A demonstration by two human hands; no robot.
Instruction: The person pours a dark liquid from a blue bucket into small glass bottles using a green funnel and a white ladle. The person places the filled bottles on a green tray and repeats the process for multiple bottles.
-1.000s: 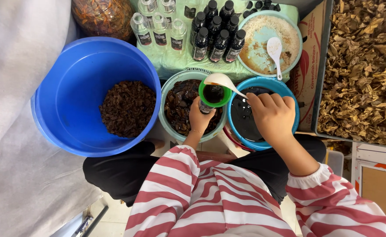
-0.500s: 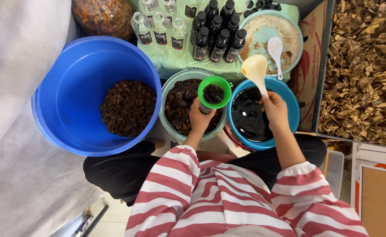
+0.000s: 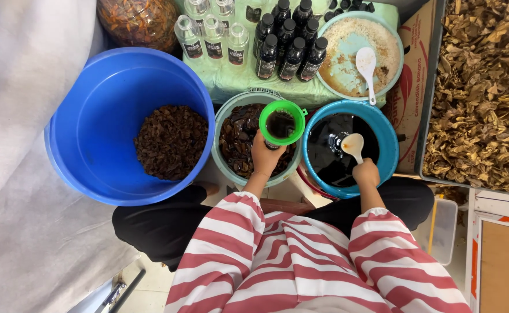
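Two hands work over the bowls. Nearest, the right hand (image 3: 366, 172) is closed around the handle of a white spoon (image 3: 353, 145), held over dark liquid in the small blue bowl (image 3: 389, 145). Just beside it, the left hand (image 3: 266, 156) is wrapped around something under a green funnel (image 3: 281, 122), above the grey bowl (image 3: 226, 168) of wet brown bits. Left of that sits a big blue tub (image 3: 92, 116) with dry brown bits. Farther back stand dark bottles (image 3: 289, 40), clear bottles (image 3: 211, 32) and a plate (image 3: 396, 49) with another spoon.
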